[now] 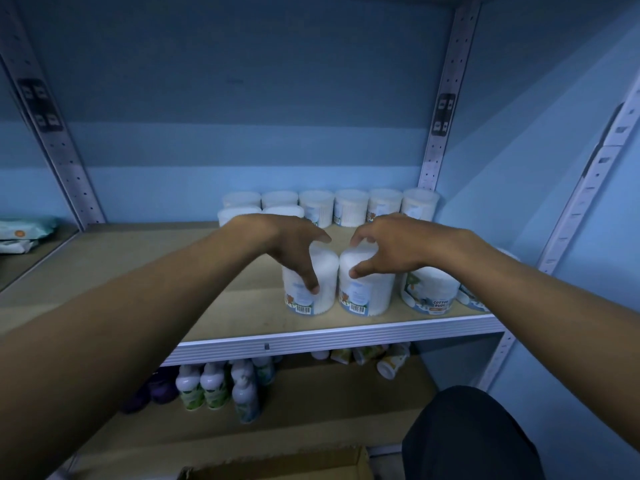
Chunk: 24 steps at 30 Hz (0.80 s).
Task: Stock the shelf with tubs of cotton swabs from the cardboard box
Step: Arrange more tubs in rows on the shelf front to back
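Note:
Two clear tubs of cotton swabs stand side by side near the front of the wooden shelf (242, 320). My left hand (294, 244) grips the left tub (325, 289) from above, thumb down its front. My right hand (384, 247) grips the right tub (374, 292) the same way. A third tub (429, 289) labelled cotton buds stands just right of them, with another partly hidden behind my right forearm. Several more tubs (349, 206) line the back of the shelf. The cardboard box (277, 469) shows at the bottom edge.
Perforated metal uprights (440, 133) frame the bay. Below, the lower shelf holds several white bottles (214, 386) and toppled small containers (391, 362). Packets lie on the neighbouring shelf at far left (20, 233). A dark knee (471, 434) is at bottom right.

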Each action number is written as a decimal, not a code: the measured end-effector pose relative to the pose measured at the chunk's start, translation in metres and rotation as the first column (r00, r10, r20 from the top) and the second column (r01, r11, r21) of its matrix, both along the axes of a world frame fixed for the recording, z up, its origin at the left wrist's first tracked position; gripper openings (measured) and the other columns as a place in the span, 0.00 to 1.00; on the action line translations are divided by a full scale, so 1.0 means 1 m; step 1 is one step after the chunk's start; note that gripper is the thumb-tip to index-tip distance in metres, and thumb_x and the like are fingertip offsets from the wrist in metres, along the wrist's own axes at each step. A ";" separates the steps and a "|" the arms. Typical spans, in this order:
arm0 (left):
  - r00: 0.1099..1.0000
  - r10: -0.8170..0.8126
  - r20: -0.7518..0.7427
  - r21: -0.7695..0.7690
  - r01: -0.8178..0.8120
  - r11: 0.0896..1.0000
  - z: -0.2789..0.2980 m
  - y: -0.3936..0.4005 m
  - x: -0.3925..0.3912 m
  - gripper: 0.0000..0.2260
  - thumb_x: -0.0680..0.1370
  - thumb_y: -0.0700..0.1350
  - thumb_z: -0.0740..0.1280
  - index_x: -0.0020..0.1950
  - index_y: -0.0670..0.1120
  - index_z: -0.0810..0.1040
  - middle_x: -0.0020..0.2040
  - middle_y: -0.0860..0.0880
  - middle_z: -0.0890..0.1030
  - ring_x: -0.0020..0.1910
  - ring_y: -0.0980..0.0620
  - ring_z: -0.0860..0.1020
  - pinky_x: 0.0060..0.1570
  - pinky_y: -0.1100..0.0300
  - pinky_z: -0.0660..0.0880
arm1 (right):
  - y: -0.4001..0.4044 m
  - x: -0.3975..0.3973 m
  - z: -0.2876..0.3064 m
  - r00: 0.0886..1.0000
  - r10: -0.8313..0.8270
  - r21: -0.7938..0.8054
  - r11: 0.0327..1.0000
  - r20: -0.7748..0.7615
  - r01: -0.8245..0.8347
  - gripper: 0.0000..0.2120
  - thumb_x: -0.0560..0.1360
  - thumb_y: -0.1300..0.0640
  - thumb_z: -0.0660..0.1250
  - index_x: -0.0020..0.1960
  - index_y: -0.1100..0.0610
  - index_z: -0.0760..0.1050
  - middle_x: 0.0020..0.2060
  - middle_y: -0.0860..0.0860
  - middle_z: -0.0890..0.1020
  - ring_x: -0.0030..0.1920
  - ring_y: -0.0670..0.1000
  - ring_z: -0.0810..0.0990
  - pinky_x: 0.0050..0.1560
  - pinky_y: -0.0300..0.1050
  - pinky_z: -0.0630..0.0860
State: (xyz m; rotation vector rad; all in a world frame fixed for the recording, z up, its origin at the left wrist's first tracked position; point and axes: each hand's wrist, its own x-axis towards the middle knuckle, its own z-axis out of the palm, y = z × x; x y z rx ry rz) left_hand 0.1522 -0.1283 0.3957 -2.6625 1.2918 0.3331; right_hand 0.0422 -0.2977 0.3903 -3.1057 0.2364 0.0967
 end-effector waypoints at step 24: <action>0.993 0.076 -0.092 0.020 -0.074 0.997 0.003 -0.011 -0.003 0.52 0.59 0.76 0.70 0.78 0.58 0.59 0.76 0.54 0.65 0.71 0.48 0.70 0.70 0.49 0.67 | -0.007 0.007 0.021 0.985 0.019 0.028 0.999 -0.170 -0.015 0.36 0.66 0.33 0.75 0.71 0.38 0.67 0.72 0.45 0.71 0.69 0.51 0.71 0.64 0.46 0.70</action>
